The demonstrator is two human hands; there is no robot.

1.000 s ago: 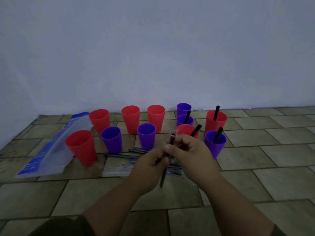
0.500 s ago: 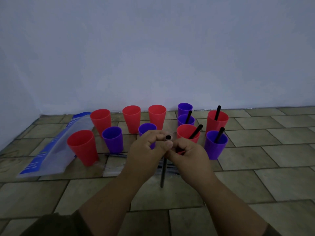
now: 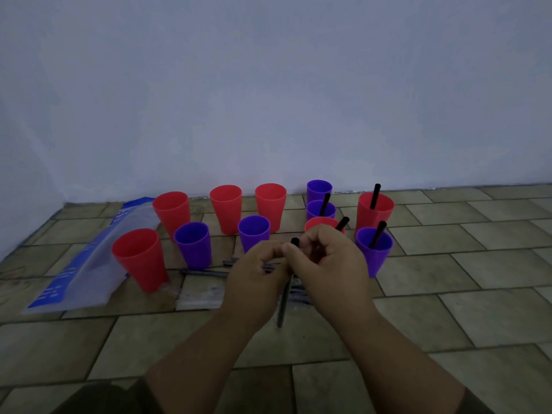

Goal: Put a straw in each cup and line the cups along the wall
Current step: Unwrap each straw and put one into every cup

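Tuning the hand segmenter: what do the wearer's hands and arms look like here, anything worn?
The left hand and right hand are bare: no gloves, rings or watch visible, both forearms uncovered. A dark olive sleeve starts near the left elbow; the right one barely shows at the frame edge.

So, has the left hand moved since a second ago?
Yes: the left hand rose toward the wall, now covering the base of the middle purple cup.
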